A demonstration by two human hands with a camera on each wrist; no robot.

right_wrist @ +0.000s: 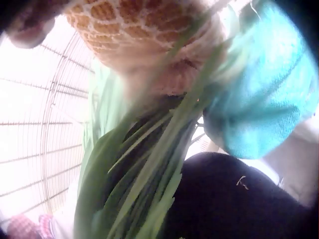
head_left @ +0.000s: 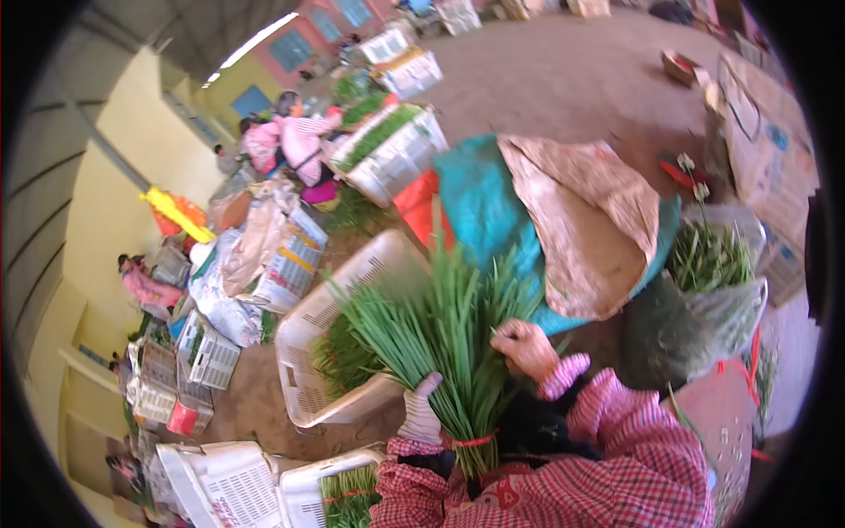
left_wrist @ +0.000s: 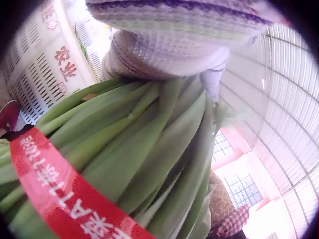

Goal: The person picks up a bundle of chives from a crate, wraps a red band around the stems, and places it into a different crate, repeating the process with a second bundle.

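A bundle of long green leaves (head_left: 449,343) stands fanned out at the person's lap, a red printed band (head_left: 475,440) round its lower end. The gloved left hand (head_left: 422,412) grips the bundle's left side just above the band; in the left wrist view the striped glove (left_wrist: 164,50) curls over the leaves (left_wrist: 134,139) beside the band (left_wrist: 75,194). At the right edge of the bundle, the right hand (head_left: 526,348) has its fingers curled in against some leaf blades. Seen from the right wrist, the hand (right_wrist: 159,55) lies against leaves (right_wrist: 144,164), its fingertips partly hidden.
A white crate (head_left: 299,387) holding greens lies beyond the left hand, with another crate (head_left: 304,493) nearer the body. Brown sacking (head_left: 590,229) on teal cloth (head_left: 475,185) is ahead. A clear plastic bag of greens (head_left: 704,304) stands at the right. Other people sit among crates farther off.
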